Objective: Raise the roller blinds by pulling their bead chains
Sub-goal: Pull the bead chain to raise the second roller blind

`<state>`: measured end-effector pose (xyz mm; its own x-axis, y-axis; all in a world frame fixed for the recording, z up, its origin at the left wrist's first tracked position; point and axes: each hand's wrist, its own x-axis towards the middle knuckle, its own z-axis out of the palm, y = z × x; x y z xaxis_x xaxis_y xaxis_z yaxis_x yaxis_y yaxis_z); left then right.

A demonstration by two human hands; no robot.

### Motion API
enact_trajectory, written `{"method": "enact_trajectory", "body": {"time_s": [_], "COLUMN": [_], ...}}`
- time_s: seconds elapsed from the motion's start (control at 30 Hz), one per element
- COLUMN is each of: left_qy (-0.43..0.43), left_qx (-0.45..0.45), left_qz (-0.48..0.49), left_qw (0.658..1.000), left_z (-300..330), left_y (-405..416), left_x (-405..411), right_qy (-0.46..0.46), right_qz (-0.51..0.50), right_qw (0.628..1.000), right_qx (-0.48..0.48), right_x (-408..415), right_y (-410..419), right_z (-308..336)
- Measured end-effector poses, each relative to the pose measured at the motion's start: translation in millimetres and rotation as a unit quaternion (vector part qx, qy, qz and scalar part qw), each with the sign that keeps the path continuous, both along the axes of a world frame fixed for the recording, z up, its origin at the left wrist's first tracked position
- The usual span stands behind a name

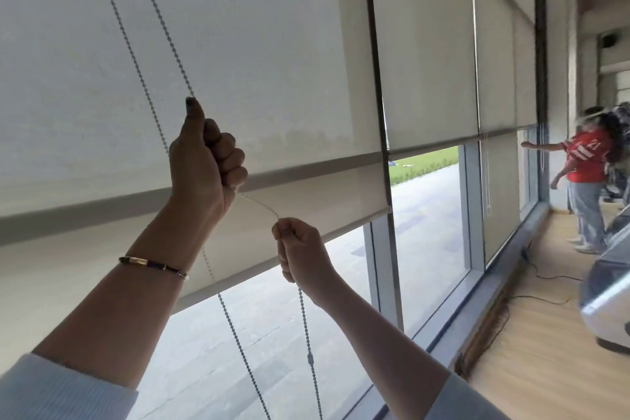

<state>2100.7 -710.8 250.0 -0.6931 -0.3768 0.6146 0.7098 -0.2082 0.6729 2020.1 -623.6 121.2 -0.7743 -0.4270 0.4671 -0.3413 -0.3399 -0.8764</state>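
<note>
A wide white roller blind (238, 44) hangs in front of me, its grey bottom bar (306, 169) slanting across mid-frame, with a second layer below. A metal bead chain (163, 27) runs down in two strands from the upper left. My left hand (204, 160) is fisted around the right strand, thumb pointing up. My right hand (301, 251) sits lower and to the right, pinching the same strand, which sags slack between the two fists and then drops past a connector (310, 358). The other strand (235, 327) hangs free behind my left forearm.
More roller blinds (429, 44) line the windows to the right, partly raised. A person in a red shirt (586, 160) stands at the far window, arm reaching toward it. A silvery rounded object (606, 293) sits on the wooden floor at the right. A cable (545, 300) lies along the sill.
</note>
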Motion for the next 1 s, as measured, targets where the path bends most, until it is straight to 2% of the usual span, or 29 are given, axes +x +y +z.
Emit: {"method": "enact_trajectory", "body": {"time_s": [0.17,0.23,0.33,0.47,0.77,1.0], "left_qy": [0.01,0.013,0.013,0.002,-0.026,-0.038], "left_qx": [0.004,0.006,0.006,0.003,0.005,-0.004], "left_qz": [-0.011,-0.008,0.001,0.042,0.195,0.263], "left_qw": [1.0,1.0,1.0,0.999,0.98,0.964], "left_z": [1,-1,-6,-14,-35,-47], "left_y": [10,8,-3,-27,-90,-109], "left_x": [-6,-6,2,28,115,168], "right_qy": [0.028,0.033,0.034,0.064,0.065,0.062], "right_qz": [-0.008,0.032,0.147,0.183,0.272,0.37], "right_qw": [0.999,0.998,0.984,0.972,0.958,0.926], "right_qx": [0.017,0.048,0.091,0.134,0.068,-0.032], "right_x": [-3,-1,5,15,58,126], "right_y": [11,13,10,-13,-106,-172], "right_z": [-11,-14,-15,-8,23,71]}}
